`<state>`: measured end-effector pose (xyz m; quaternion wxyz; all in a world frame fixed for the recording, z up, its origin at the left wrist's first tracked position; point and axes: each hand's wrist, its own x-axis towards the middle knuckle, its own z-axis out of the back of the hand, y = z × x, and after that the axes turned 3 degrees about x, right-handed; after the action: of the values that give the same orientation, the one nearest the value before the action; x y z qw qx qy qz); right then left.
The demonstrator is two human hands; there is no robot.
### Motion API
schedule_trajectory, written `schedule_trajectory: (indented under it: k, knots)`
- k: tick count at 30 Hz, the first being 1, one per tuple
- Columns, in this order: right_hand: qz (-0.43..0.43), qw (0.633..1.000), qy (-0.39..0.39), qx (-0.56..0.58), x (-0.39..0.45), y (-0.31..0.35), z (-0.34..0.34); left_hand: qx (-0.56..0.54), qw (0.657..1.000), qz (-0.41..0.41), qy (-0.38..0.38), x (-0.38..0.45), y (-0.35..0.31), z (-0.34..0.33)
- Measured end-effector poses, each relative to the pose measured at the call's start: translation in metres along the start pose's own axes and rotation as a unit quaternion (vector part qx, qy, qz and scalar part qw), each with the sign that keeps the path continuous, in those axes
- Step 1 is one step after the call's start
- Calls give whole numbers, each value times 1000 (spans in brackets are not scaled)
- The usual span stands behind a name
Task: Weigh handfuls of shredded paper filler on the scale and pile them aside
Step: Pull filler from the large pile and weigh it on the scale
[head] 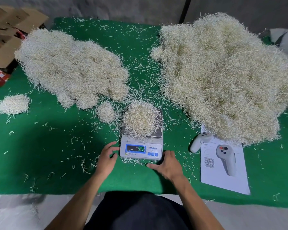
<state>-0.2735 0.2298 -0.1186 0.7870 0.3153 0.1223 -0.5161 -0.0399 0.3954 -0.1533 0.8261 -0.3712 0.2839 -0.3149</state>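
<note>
I rest my left hand (107, 157) and right hand (166, 164) on the cloth flanking the scale (140, 146) — fingers loosely spread, gripping nothing. The handful (141, 121) sits on its pan. I'd stay clear until the display (135, 148) settles — then lift toward the weighed pile (73, 67).

White controller (200, 142) beside a printed sheet (223, 170) on the green mat (40, 146); cardboard boxes (8, 30) far left
</note>
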Motion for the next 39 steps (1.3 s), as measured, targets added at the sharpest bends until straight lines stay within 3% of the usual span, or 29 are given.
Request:
schedule_trajectory:
  k: [3,5,11,15,25,27,29,32,35,39]
  knots:
    - [-13,997,-54,-55,-1,6,-11,-9,1000,-3,17,-5,3,-1]
    - [-13,997,-70,-20,2,3,-13,-7,999,-13,31,-9,8,-4]
    - [-16,995,-12,96,8,-13,-1,115,992,-37,-31,-21,4,-21]
    - [-8,989,8,145,7,-19,1,96,992,-35,-71,-21,0,-31]
    - [-1,982,20,186,3,-22,17,76,996,-26,-28,-16,-3,-9]
    - [15,987,-28,155,4,-20,30,75,997,-1,15,-11,-8,1]
    - [47,978,-144,141,9,-13,48,66,996,20,48,-4,-17,14]
    - [91,933,-256,234,21,25,74,14,999,35,-20,10,-49,25]
    - [153,932,-223,241,39,87,90,-104,993,6,-63,30,-102,24]
    - [183,955,-130,193,61,152,77,-164,985,45,-9,49,-159,6]
